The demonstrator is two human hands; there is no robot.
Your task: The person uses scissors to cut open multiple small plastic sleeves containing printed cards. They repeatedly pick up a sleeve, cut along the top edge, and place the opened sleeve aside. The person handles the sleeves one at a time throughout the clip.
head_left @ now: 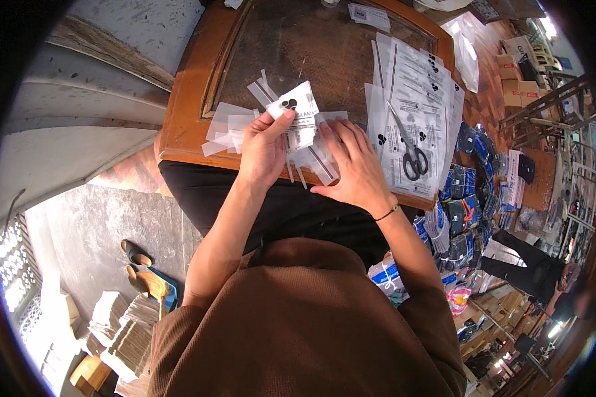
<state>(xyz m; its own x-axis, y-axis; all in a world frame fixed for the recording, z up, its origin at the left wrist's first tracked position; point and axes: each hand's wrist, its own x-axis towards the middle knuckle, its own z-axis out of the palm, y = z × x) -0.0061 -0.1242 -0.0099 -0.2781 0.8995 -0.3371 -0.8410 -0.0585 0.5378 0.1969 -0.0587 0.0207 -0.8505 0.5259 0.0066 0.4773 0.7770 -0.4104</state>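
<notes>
My left hand (266,147) is closed on a small stack of white printed labels (299,99), the thumb pressed on top near a black logo. Fingers apart, my right hand (354,162) lies over cut plastic strips (319,164) at the table's near edge; its fingertips come close to the stack. Loose clear plastic pieces (230,122) lie beside and under my left hand. To the right, black-handled scissors (414,155) rest with closed blades on overlapping printed plastic sheets (394,119).
The wooden table (258,40) has a raised frame. Another small printed sheet (369,16) lies at its far side. Blue packaged bundles (462,215) are piled on the floor at right. Sandals (137,264) and paper stacks (129,331) are at lower left. Another person (536,268) stands far right.
</notes>
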